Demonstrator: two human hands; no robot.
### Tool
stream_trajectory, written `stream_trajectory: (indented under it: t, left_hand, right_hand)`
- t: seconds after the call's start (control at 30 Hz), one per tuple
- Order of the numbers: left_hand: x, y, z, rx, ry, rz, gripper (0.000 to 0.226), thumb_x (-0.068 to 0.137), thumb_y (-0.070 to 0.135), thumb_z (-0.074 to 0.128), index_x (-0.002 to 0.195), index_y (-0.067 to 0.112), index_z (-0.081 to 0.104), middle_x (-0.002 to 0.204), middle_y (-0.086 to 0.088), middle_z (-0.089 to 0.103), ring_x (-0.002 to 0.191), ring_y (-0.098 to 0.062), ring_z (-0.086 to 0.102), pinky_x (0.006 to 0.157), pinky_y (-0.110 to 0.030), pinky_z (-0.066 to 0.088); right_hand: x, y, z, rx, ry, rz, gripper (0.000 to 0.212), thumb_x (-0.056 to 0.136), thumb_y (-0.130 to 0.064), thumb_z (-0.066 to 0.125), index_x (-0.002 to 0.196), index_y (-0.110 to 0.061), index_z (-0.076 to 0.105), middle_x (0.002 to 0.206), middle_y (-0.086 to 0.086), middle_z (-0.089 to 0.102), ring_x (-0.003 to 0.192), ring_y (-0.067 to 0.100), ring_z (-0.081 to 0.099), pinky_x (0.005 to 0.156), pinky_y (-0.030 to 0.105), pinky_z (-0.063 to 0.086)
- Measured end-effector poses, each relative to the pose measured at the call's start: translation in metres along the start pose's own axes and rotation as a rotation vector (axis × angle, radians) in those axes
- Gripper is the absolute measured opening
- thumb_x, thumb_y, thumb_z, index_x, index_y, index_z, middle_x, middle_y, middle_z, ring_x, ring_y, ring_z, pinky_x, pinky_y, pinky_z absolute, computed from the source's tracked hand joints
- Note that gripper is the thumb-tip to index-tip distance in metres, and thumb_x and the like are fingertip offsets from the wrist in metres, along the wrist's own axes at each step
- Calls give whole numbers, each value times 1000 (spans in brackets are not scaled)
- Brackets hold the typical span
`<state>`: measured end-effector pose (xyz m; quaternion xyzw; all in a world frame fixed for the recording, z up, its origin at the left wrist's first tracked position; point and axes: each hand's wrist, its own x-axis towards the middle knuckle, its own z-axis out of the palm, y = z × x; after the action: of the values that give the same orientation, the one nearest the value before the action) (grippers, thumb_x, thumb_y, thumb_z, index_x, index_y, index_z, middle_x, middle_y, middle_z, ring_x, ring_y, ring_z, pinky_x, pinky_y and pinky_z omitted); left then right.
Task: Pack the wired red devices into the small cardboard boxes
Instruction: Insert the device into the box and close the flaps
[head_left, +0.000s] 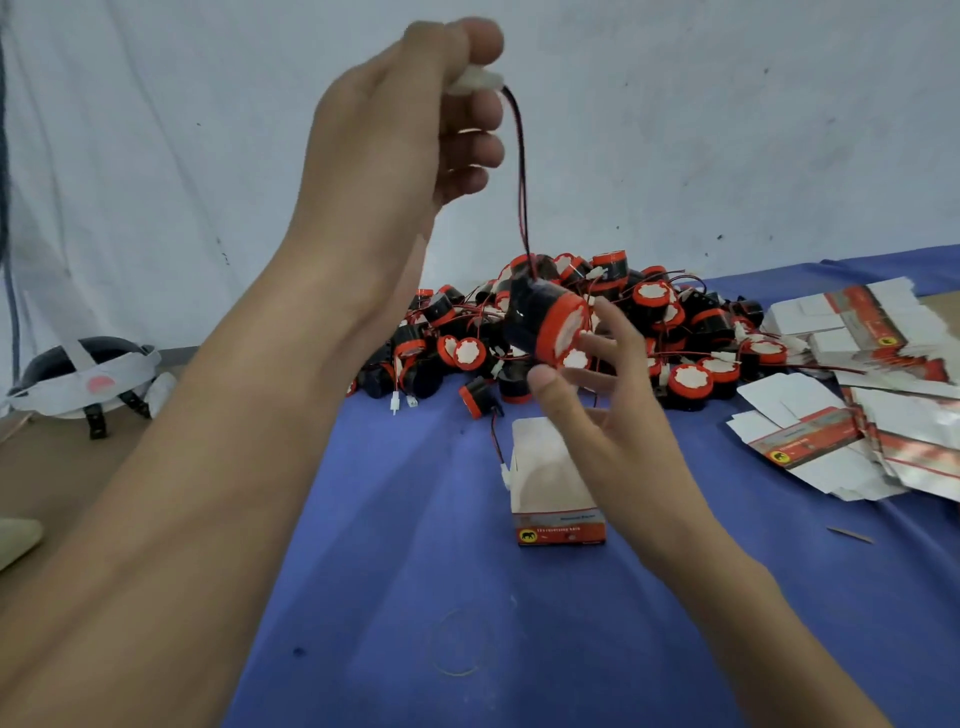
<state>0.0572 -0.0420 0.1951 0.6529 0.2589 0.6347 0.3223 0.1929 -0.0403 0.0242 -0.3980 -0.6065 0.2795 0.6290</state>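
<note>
We're at the bit where one device (545, 322) is up in the air, about to go into the box (556, 483), which looks empty from what shows. Left hand (410, 119) is way up top, grip pinched on the white connector (475, 83). The wire (521, 171) runs straight down from it, so the device dangles well below that grip. Right hand (608, 395) is down by the device with fingers spread and loose, thumb under it and fingertips at the red face, more steadying than clamping. The box stands open on the blue surface (389, 519) just below that hand, in front of the pile (649, 312). Next move, we reckon: lower the device into the opening, then feed wire and connector in after it so nothing snags.
</note>
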Motion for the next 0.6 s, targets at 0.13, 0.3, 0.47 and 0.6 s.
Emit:
stream_trajectory:
  t: [0.13, 0.3, 0.47, 0.6]
  left_hand:
    - [-8, 2, -3, 26, -82, 5, 27, 101, 15, 42, 89, 17, 66, 66, 4, 57, 65, -15, 54, 67, -28, 46]
    - [-14, -10, -7, 89, -76, 17, 25, 103, 16, 44, 96, 19, 68, 74, 5, 64, 71, -15, 58, 72, -28, 48]
    - [-19, -18, -7, 132, -113, 59, 23, 103, 23, 49, 98, 21, 71, 77, 5, 70, 73, -14, 63, 75, -29, 51]
    - [-22, -24, -6, 237, -102, 85, 18, 102, 26, 54, 100, 22, 71, 79, 5, 73, 72, -9, 65, 72, -25, 53]
  right_hand:
    - [6, -6, -9, 189, 72, 12, 63, 90, -60, 61, 146, -47, 36, 119, -23, 63, 107, -2, 65, 86, 14, 52]
    - [3, -6, 3, 371, -108, 174, 38, 86, -52, 61, 117, -29, 64, 105, -6, 70, 100, 9, 70, 79, 26, 60]
    - [0, -6, 25, 690, -133, 430, 28, 99, -35, 58, 85, -24, 79, 95, 0, 77, 90, 22, 75, 69, 38, 62]
    - [-1, -6, 38, 767, -100, 533, 45, 67, -47, 85, 98, -17, 72, 103, 6, 76, 94, 24, 75, 76, 47, 63]
